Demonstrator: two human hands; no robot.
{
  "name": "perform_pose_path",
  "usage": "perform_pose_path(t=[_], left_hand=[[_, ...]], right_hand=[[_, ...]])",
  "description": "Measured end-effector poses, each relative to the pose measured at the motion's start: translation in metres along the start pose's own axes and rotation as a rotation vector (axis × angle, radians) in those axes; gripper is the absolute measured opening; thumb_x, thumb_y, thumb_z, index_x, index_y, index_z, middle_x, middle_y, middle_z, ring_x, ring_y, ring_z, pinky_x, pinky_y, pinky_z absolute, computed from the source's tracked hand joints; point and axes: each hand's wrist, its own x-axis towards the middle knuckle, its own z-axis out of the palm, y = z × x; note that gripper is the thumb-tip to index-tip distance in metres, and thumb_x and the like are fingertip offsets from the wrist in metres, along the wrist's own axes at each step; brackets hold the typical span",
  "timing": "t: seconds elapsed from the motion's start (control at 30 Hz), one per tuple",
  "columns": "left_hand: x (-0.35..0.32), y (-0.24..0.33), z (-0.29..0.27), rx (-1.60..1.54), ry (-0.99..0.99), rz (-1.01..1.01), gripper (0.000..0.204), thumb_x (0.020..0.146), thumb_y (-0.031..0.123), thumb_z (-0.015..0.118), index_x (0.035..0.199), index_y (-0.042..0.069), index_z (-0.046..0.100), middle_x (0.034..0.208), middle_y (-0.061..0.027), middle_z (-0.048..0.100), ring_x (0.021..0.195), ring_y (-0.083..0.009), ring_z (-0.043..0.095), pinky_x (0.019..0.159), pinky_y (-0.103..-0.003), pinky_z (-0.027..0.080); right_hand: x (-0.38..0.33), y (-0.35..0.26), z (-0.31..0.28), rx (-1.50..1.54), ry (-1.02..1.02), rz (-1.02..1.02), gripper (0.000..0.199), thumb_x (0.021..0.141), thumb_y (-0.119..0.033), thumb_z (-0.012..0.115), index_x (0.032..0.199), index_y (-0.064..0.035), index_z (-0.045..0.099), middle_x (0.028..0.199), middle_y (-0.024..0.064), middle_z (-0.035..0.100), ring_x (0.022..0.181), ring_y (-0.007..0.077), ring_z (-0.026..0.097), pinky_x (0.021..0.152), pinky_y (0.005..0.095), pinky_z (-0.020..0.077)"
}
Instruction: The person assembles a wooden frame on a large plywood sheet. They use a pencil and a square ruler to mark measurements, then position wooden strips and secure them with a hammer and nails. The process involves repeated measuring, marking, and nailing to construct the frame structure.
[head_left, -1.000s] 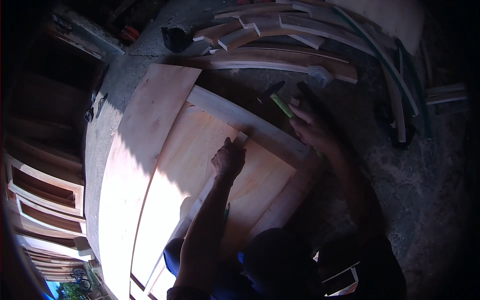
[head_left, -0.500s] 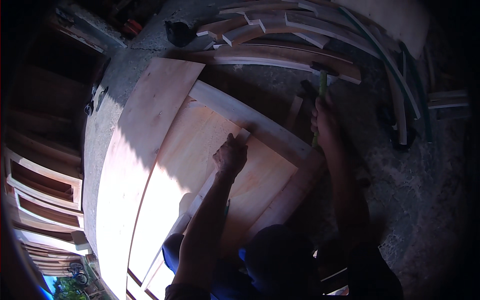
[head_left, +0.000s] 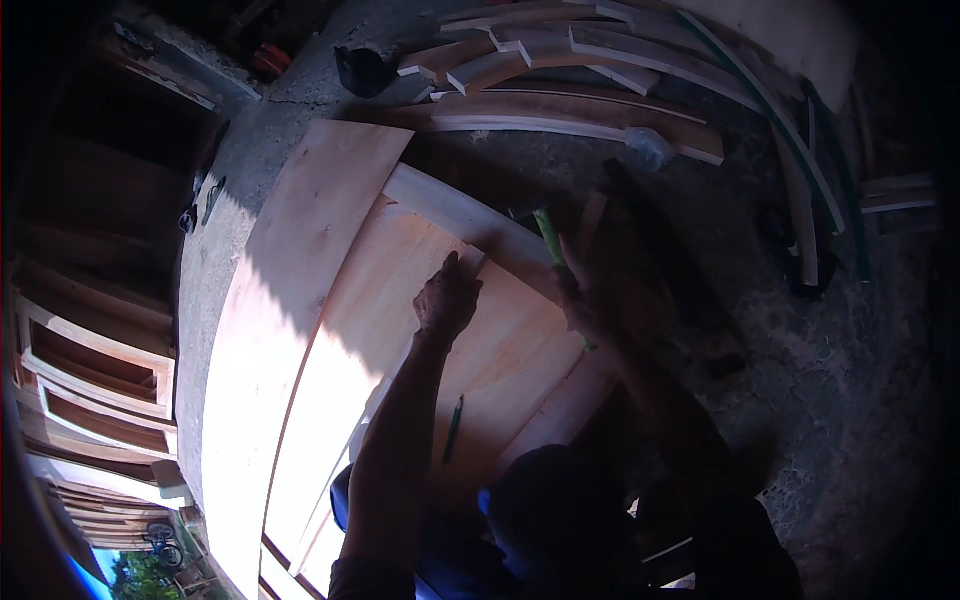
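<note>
My left hand point(head_left: 447, 295) is closed around the end of a narrow wooden strip point(head_left: 473, 260), just short of the frame's far rail point(head_left: 460, 218). My right hand point(head_left: 583, 290) grips a hammer point(head_left: 548, 235) by its green handle, and the dark hammer head hangs over the rail, right of the strip. Under both hands lies a pale plywood panel point(head_left: 510, 330) inside the wooden frame. A dark green pencil point(head_left: 454, 428) rests on the panel near my left forearm. Along the left, a wide plywood sheet point(head_left: 270, 270) lies partly in bright sunlight.
Curved wooden pieces point(head_left: 520, 60) are piled on the concrete floor at the back. A clear plastic bag point(head_left: 650, 148) lies by them. At the left stand wooden frames point(head_left: 95, 360). A dark bucket-like object point(head_left: 365, 72) sits at the far left of the pile.
My right hand has swung the hammer left and down, from over the floor to above the far rail. My left hand stays on the strip, shifted slightly left.
</note>
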Motion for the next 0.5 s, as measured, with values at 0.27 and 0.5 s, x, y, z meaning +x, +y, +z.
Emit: perform_pose_path(t=[0.27, 0.5], left_hand=[[0.005, 0.003, -0.005, 0.013, -0.048, -0.019, 0.06, 0.086, 0.039, 0.068, 0.137, 0.012, 0.05, 0.116, -0.0178, 0.068, 0.109, -0.0375, 0.064, 0.091, -0.049, 0.05], [-0.026, 0.023, 0.009, 0.017, -0.101, 0.022, 0.044, 0.087, 0.039, 0.067, 0.118, 0.008, 0.058, 0.106, -0.0204, 0.069, 0.103, -0.0405, 0.065, 0.089, -0.051, 0.051]], right_hand=[[-0.002, 0.004, -0.003, 0.08, 0.002, 0.071, 0.057, 0.1, -0.028, 0.055, 0.153, -0.0191, 0.035, 0.091, 0.0226, 0.066, 0.076, 0.0346, 0.068, 0.07, 0.042, 0.0539], [0.001, 0.013, 0.006, 0.0, 0.168, -0.234, 0.056, 0.101, -0.029, 0.054, 0.152, -0.0152, 0.035, 0.096, 0.0242, 0.066, 0.083, 0.0366, 0.069, 0.072, 0.0427, 0.0527]])
